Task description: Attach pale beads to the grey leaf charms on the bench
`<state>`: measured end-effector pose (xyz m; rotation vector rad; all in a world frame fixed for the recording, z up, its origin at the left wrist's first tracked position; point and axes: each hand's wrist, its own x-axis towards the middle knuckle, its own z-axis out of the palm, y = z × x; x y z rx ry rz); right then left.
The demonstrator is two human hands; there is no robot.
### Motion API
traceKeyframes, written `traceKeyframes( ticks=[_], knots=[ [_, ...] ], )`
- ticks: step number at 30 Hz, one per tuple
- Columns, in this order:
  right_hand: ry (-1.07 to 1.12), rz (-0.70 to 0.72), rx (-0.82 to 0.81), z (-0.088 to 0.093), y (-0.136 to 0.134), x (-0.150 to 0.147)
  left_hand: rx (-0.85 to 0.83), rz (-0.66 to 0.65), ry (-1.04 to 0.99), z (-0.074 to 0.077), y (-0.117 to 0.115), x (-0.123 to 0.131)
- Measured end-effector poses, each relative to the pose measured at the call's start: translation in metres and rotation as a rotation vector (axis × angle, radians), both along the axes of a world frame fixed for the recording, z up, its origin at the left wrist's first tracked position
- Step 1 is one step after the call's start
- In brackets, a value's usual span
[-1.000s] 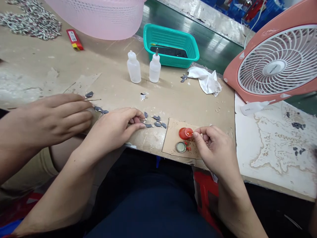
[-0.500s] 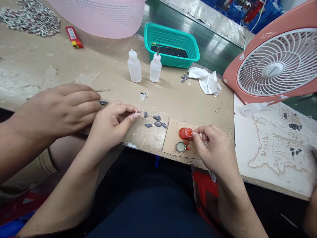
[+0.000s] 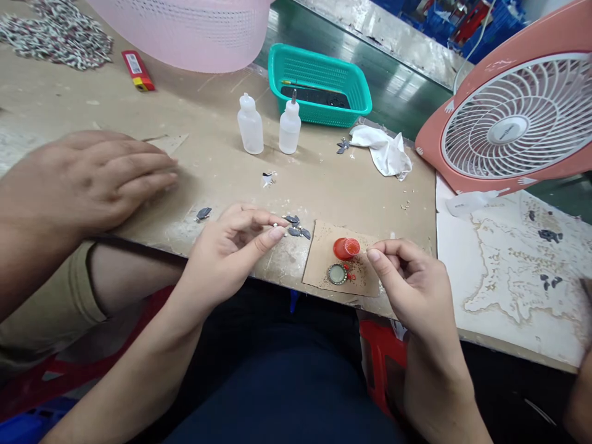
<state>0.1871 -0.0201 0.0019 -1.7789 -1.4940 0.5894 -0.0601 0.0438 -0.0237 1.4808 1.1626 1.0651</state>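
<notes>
My left hand (image 3: 235, 250) is closed, thumb and forefinger pinching a small piece with a pale bead-like end (image 3: 275, 226). It hovers at the small dark grey leaf-shaped pieces (image 3: 300, 232) and covers part of that group. My right hand (image 3: 411, 274) is closed in a pinch on a thin, pale, stick-like thing (image 3: 366, 251), its tip pointing left. Just left of that tip is a small red cup (image 3: 346, 248), on a cardboard piece (image 3: 319, 262) strewn with tiny grains. A bottle cap (image 3: 337, 274) lies beside the cup.
At left rests a co-worker's hand (image 3: 102, 179), near a grey piece (image 3: 203, 213). Two squeeze bottles (image 3: 251, 126) stand behind, before a green basket (image 3: 319, 114). A white cloth (image 3: 383, 151) and a pink fan (image 3: 509, 129) are at right; a pink basket (image 3: 194, 34) is at upper left.
My left hand has moved right and slightly nearer, over the grey pieces. My right hand has drawn a little right, away from the red cup. The co-worker's hand has shifted left and away.
</notes>
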Motion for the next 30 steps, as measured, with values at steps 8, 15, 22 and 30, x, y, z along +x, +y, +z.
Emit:
traceKeyframes(
  ticks=[8,15,22,30],
  knots=[
    [0.473,-0.061,0.026,0.002,-0.015,-0.014,-0.427,-0.166,-0.492,0.006,-0.028,0.028],
    [0.507,-0.072,0.058,0.012,-0.043,-0.041,-0.525,-0.239,-0.561,0.016,-0.044,0.040],
    [0.333,0.004,0.176,0.017,-0.045,-0.051,-0.537,-0.262,-0.582,0.021,-0.051,0.045],
    [0.228,0.050,0.206,0.015,-0.047,-0.049,-0.510,-0.261,-0.580,0.021,-0.053,0.048]
  ],
)
